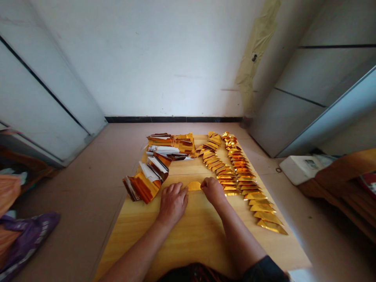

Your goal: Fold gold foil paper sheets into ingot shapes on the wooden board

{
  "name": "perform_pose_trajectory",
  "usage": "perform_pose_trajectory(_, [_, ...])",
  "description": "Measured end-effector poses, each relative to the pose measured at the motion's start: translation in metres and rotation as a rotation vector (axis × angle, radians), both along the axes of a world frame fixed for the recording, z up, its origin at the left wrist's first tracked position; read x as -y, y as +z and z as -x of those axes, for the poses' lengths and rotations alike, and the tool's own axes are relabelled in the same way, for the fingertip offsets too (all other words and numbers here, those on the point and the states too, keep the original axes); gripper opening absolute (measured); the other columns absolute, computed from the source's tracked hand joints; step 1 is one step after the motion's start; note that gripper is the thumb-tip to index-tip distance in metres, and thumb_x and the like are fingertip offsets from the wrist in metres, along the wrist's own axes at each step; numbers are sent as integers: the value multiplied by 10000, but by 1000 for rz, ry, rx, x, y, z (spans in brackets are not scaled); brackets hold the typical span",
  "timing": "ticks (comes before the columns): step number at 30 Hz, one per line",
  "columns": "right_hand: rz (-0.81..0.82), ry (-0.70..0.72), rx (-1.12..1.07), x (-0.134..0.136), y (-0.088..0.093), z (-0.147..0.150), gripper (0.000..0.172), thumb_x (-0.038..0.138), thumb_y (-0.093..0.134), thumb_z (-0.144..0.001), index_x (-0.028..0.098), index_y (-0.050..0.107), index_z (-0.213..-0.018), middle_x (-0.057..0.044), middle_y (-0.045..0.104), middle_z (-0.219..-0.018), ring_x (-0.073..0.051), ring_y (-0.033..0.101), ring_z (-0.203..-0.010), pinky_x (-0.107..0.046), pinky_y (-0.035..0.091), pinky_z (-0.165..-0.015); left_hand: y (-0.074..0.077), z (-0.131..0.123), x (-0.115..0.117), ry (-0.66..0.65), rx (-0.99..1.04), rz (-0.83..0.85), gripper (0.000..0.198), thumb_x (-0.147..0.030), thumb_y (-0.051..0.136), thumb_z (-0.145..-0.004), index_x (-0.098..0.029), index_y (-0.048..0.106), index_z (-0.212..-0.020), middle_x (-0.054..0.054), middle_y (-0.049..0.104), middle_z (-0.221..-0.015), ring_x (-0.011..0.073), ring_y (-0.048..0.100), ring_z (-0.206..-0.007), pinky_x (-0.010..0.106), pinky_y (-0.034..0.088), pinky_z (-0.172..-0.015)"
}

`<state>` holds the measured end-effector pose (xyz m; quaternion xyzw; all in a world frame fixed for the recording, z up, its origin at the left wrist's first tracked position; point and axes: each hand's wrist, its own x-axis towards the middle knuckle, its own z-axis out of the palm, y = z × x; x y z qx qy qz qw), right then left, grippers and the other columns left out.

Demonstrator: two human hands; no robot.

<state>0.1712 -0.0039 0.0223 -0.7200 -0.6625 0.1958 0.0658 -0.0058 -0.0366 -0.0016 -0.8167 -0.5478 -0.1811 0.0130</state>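
Observation:
A small folded piece of gold foil paper [194, 186] lies on the wooden table between my two hands. My left hand [174, 201] rests at its left end, with thumb and forefinger closed on the edge. At the opposite end my right hand [213, 190] is curled, pinching the paper's right tip. Close by on the right, folded gold foil pieces [246, 178] lie overlapped in two long rows. Stacks of gold foil sheets with white backs [148, 182] lie beyond my left hand, partly curled.
The wooden table [141, 235] stands near a white wall [164, 58]. To the right on a wooden piece of furniture sits a white box [298, 168]. A purple bag [32, 243] lies at the left. Grey cabinets [317, 82] flank the right side.

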Motion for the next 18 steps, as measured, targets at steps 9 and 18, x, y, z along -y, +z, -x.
perform_pose_trajectory(9, [-58, 164, 27, 3, -6, -6, 222, 134, 483, -867, 204, 692, -898, -46, 641, -970, -128, 619, -829, -200, 389, -685, -6, -4, -26, -156, 31, 17, 79, -186, 556, -849, -185, 606, -789, 40, 621, -868, 188, 525, -852, 323, 403, -751])
perform_pose_trajectory(18, [-80, 227, 59, 5, 0, -6, 199, 180, 499, -868, 199, 695, -891, -47, 640, -945, -133, 616, -845, -192, 400, -704, -9, -4, -28, -207, 10, -48, 182, -178, 472, -905, -191, 628, -811, 40, 581, -796, 178, 504, -812, 308, 389, -727])
